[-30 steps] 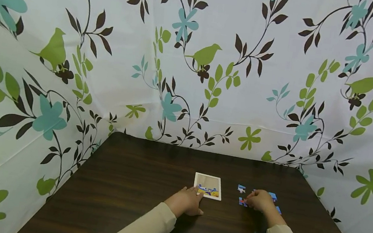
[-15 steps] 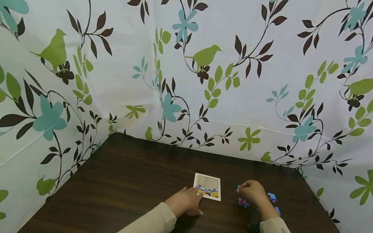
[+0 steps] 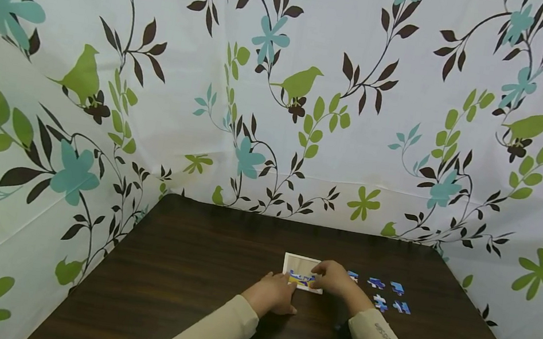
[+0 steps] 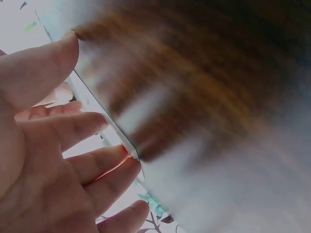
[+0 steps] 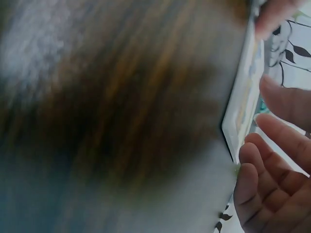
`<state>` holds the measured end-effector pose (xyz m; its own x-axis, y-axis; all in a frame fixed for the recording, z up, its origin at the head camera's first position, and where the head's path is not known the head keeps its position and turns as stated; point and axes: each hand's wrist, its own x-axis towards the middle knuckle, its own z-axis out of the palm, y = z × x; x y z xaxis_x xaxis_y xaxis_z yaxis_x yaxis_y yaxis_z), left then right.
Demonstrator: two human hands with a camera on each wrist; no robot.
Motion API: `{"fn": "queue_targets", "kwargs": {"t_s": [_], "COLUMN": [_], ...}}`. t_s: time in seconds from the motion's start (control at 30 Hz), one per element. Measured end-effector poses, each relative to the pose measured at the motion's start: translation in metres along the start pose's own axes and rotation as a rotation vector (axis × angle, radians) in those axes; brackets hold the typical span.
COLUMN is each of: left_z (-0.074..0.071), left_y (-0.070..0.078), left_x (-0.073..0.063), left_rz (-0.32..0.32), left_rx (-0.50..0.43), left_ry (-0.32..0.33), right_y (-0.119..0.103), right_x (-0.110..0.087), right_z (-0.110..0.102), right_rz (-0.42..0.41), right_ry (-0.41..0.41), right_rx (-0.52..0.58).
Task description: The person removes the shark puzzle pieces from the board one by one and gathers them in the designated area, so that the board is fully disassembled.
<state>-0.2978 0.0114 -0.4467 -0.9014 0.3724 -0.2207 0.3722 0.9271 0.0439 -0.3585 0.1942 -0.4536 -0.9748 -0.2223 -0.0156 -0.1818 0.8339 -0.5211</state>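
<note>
A white-rimmed puzzle tray [image 3: 294, 259] lies on the dark table, with blue and yellow pieces joined along its near side. My left hand [image 3: 271, 294] rests at its near left corner; the left wrist view shows fingertips [image 4: 131, 162] right at the tray's edge. Over the tray's right side is my right hand [image 3: 336, 280], thumb and index finger spread apart. From the right wrist, its fingers [image 5: 248, 177] bend beside the tray rim [image 5: 234, 128], and no piece shows between them. Loose blue jigsaw pieces [image 3: 380, 302] lie to the right, partly hidden behind the right hand.
The loose pieces form two rough rows, among them an upper middle piece [image 3: 376, 283] and a far right one [image 3: 401, 308]. The brown wooden table [image 3: 194, 274] ends at a patterned curtain [image 3: 307, 140] behind and at both sides.
My right hand has moved left from the loose pieces to the tray's right side, and its thumb and index finger have spread. My left hand stays in place.
</note>
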Motion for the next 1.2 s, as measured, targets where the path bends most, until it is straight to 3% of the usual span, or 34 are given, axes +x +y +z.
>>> {"fn": "queue_targets", "kwargs": {"t_s": [0.3, 0.7, 1.0, 1.2], "left_z": [0.0002, 0.0025, 0.0003, 0.0], "left_y": [0.0002, 0.0007, 0.0013, 0.0023], "left_x": [-0.0008, 0.004, 0.006, 0.0048], "left_rz": [-0.008, -0.007, -0.002, -0.007], "left_rx": [0.025, 0.056, 0.067, 0.077], "left_ry": [0.017, 0.016, -0.005, -0.002], "right_y": [-0.0053, -0.0006, -0.0006, 0.003], "right_x": [0.0061, 0.0097, 0.0065, 0.0041], "right_z": [0.0077, 0.0096, 0.0105, 0.008], "right_rz": [-0.041, 0.02, 0.003, 0.026], "right_ry": [-0.035, -0.038, 0.015, 0.105], "right_rx": [-0.048, 0.007, 0.016, 0.117]}}
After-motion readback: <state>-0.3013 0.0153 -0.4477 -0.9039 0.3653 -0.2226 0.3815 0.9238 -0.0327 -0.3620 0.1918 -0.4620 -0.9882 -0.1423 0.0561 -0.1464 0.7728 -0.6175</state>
